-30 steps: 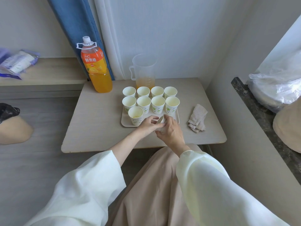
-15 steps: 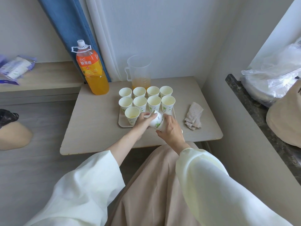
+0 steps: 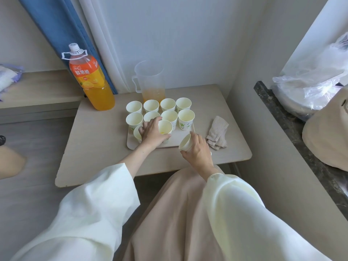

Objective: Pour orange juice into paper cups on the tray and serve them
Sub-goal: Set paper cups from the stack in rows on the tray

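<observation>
the left hand [image 3: 151,134] curls its fingers round a white paper cup [image 3: 165,128] in the near row of the flat beige tray [image 3: 130,146], while the right hand [image 3: 197,150] grips a second tilted paper cup [image 3: 185,143] at its near edge, best set upright alongside without nudging the far cups [image 3: 168,104].

On the pale beige rectangular plastic tray [image 3: 178,140], white paper cups [image 3: 186,123] printed with green leaves. Behind the tray, clear plastic pitcher [image 3: 150,81] with pale orange juice low inside. Behind and left of the tray, tall plastic bottle [image 3: 93,83] of deep orange juice, orange label, white cap. Right of the tray, folded grey-beige cloth [image 3: 217,133]. Under the tray, light wood-grain table [image 3: 98,146].
</observation>
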Available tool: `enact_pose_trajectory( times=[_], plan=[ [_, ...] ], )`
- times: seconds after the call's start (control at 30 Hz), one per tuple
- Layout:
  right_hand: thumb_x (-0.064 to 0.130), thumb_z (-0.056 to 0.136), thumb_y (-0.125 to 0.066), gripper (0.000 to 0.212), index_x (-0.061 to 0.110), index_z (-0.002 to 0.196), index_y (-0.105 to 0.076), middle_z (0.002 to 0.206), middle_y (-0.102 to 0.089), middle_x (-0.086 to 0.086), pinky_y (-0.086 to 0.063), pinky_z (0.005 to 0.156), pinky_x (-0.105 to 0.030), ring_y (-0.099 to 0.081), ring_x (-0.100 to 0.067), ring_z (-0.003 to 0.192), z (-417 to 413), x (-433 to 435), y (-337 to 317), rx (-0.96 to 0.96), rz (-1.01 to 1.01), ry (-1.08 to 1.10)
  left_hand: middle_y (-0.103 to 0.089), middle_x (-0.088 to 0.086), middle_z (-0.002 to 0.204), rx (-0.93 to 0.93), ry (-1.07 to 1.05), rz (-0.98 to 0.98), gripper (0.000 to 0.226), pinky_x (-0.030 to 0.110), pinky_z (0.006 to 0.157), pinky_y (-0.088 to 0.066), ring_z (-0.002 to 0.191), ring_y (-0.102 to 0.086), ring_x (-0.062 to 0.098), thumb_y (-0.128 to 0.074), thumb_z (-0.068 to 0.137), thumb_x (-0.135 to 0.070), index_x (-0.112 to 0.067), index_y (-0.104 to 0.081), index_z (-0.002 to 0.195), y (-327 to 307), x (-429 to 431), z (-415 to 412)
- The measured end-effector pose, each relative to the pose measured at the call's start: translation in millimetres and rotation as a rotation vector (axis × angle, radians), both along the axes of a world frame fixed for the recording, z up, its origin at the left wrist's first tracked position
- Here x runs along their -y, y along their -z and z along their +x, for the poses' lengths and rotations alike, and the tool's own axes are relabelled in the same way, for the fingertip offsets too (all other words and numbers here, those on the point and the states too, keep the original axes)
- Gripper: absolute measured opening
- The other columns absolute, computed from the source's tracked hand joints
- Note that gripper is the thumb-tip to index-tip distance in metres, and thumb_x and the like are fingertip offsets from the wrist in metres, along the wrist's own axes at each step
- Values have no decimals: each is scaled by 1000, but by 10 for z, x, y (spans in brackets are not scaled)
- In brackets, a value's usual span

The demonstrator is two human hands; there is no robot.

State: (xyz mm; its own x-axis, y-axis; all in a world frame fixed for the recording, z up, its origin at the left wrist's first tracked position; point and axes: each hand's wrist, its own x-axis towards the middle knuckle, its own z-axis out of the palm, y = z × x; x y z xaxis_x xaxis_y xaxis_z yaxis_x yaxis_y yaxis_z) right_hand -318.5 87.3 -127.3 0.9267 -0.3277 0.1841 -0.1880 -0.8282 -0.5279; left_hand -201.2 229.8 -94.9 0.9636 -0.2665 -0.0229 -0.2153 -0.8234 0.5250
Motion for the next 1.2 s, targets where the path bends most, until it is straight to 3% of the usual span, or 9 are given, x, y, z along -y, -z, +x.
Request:
enact_pose_trajectory(
  times=[0.13, 0.67, 1.2],
  plan=[
    [25, 74, -76, 76, 2, 138, -43, 118, -56, -13, -39, 96, -38, -52, -33, 110, 44, 57, 48, -2, 32, 17, -48, -8, 134, 25, -34, 100, 74, 38, 95, -21, 126, -31, 23, -73, 71, -48, -27, -41, 134, 62, 52, 58],
    [27, 73, -79, 75, 1, 135, -46, 116, -58, -14, -40, 95, -37, -53, -32, 111, 116, 92, 132, 29, 82, 25, -48, -4, 133, -44, -54, 97, 80, 42, 104, -17, 130, -28, 22, -76, 69, -49, -25, -39, 136, 214, 44, 107],
    [32, 76, -76, 82, 5, 142, -37, 120, -57, -10, -40, 99, -36, -50, -27, 115, 95, 108, 125, 5, 113, 15, -49, -4, 132, -16, -12, 98, 79, 42, 101, -18, 127, -32, 23, -77, 66, -50, -27, -42, 134, 297, -1, 140]
  ],
)
